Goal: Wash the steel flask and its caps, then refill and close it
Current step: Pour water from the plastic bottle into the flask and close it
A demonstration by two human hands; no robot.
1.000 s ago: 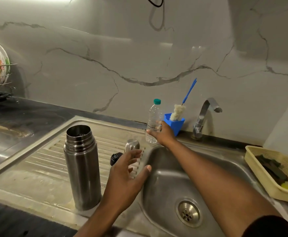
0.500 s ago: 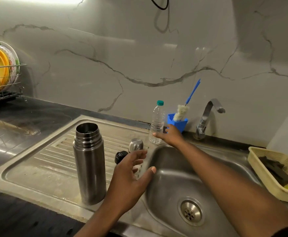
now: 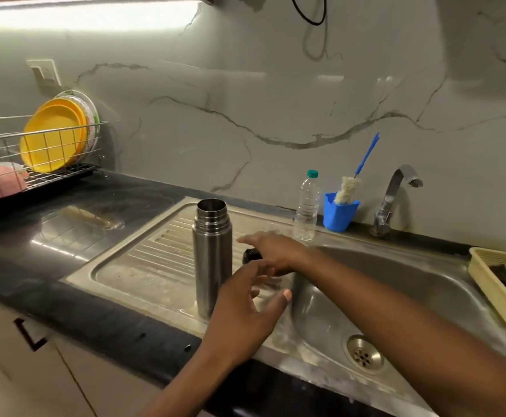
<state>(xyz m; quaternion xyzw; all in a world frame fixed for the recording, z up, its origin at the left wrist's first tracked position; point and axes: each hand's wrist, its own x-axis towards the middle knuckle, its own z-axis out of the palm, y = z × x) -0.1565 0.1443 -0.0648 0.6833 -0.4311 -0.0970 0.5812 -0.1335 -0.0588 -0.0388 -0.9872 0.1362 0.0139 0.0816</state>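
Observation:
The steel flask (image 3: 212,254) stands upright and uncapped on the sink's ribbed drainboard (image 3: 155,251). Just right of it lies the black inner cap (image 3: 250,254), half covered by my right hand (image 3: 276,251). That hand reaches across from the right and hovers low over the caps, fingers stretched toward the flask. The steel outer cap is hidden beneath it. My left hand (image 3: 245,308) floats in front of the flask's lower right side with fingers spread, holding nothing. A clear plastic water bottle (image 3: 306,212) with a green cap stands behind, at the sink's back edge.
A blue cup (image 3: 339,215) holding a bottle brush sits next to the tap (image 3: 393,200). The sink basin (image 3: 411,284) lies right of the drainboard. A yellow basket (image 3: 495,284) is at far right, a dish rack (image 3: 50,173) with plates at far left.
My right hand has let go of the plastic bottle and moved left and down over the caps. The left hand stayed near the flask. The view has swung left.

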